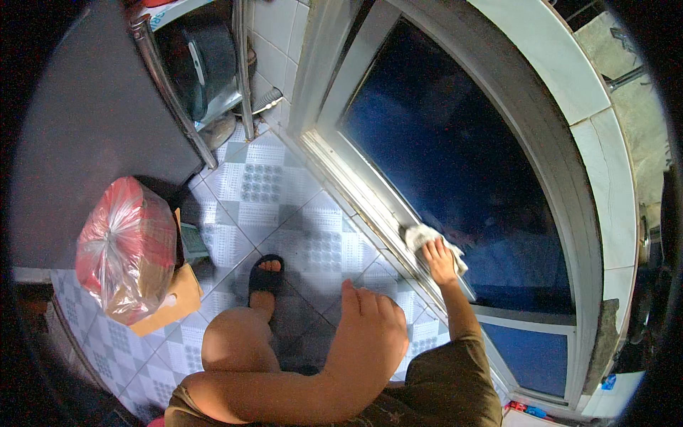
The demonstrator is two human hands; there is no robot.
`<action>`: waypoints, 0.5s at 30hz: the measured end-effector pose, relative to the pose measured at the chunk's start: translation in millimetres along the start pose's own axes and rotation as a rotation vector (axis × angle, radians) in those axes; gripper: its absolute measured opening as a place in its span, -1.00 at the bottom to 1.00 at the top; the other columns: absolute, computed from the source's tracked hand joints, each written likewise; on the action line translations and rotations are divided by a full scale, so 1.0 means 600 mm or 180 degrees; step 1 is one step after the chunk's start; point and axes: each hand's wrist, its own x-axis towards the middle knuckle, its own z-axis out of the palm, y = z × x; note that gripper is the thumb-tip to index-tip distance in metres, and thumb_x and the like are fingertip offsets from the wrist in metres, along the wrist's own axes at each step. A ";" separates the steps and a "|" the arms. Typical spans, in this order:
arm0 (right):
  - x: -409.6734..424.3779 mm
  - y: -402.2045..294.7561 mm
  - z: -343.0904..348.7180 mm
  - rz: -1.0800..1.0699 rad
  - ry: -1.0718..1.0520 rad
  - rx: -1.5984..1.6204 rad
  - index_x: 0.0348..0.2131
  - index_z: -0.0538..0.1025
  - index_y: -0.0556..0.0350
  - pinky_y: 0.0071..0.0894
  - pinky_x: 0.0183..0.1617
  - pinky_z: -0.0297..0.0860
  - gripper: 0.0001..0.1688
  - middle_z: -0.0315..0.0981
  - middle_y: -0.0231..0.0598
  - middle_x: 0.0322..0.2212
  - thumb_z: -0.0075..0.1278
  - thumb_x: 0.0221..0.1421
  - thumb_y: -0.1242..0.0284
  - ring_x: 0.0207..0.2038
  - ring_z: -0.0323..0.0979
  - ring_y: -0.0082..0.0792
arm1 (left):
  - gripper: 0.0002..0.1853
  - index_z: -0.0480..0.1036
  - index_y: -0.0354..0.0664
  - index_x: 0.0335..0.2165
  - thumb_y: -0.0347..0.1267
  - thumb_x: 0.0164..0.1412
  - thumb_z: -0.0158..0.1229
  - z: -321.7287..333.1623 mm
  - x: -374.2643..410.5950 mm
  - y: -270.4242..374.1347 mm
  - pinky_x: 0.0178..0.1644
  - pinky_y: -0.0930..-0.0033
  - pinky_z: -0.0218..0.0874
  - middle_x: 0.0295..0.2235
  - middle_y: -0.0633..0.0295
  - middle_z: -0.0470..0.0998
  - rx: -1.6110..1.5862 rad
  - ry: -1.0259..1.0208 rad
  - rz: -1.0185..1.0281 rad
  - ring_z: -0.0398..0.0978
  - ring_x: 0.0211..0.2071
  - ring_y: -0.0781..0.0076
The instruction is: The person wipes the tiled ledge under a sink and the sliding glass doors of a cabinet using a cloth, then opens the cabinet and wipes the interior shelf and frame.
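Observation:
My right hand [440, 260] presses a crumpled white cloth [427, 237] against the lower edge of a metal-framed glass panel [453, 155]. The cloth lies at the meeting of the dark glass and the pale frame [368, 200]. Across my body, my left hand [376, 325] is raised near my knees, its fingers loosely curled. Nothing shows in it, though its palm is hidden from the camera.
A clear plastic bag with red contents [128, 251] stands by a cardboard box [173, 304] on the tiled floor [288, 213]. A metal-legged rack [176, 91] and a large grey surface [96, 123] lie to the left. My slippered foot [267, 277] is on the tiles.

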 end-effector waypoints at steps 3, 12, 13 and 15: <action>-0.073 0.002 -0.012 0.0166 -0.0313 -0.0114 -0.04 0.32 0.03 -0.20 0.10 0.15 -0.50 0.23 -0.19 -0.05 -0.18 -0.05 0.38 0.09 0.11 -0.11 | -0.72 0.42 -0.37 -0.37 -0.37 -0.02 -0.05 0.003 -0.014 0.005 0.04 -0.08 0.10 -0.42 -0.01 0.45 0.0153 -0.0019 0.0036 0.40 -0.28 0.11; 0.097 -0.074 -0.036 0.1195 0.0246 0.0675 -0.15 0.35 0.12 -0.15 0.04 0.19 -0.62 0.26 0.00 -0.20 -0.17 -0.05 0.47 -0.07 0.22 -0.03 | -0.72 0.42 -0.34 -0.39 -0.32 -0.01 -0.04 0.016 -0.017 0.002 0.04 -0.06 0.09 -0.41 -0.03 0.45 0.0188 -0.0059 -0.0036 0.39 -0.27 0.07; 0.110 -0.085 -0.034 0.1384 0.0489 0.0672 -0.18 0.36 0.12 -0.15 0.02 0.20 -0.63 0.25 0.00 -0.23 -0.15 -0.07 0.48 -0.10 0.23 -0.02 | -0.75 0.40 -0.31 -0.38 -0.35 -0.02 -0.06 0.021 -0.010 0.004 0.05 -0.05 0.10 -0.41 -0.01 0.44 0.0205 -0.0074 0.0002 0.39 -0.28 0.08; 0.138 -0.092 -0.027 0.1390 0.0889 0.0714 -0.25 0.36 0.10 -0.12 -0.08 0.22 -0.73 0.26 -0.03 -0.29 -0.19 -0.02 0.47 -0.16 0.24 -0.05 | -0.69 0.42 -0.36 -0.37 -0.31 0.00 -0.05 0.031 0.002 0.012 0.04 -0.05 0.09 -0.40 -0.04 0.46 0.0275 -0.0181 0.0126 0.40 -0.27 0.08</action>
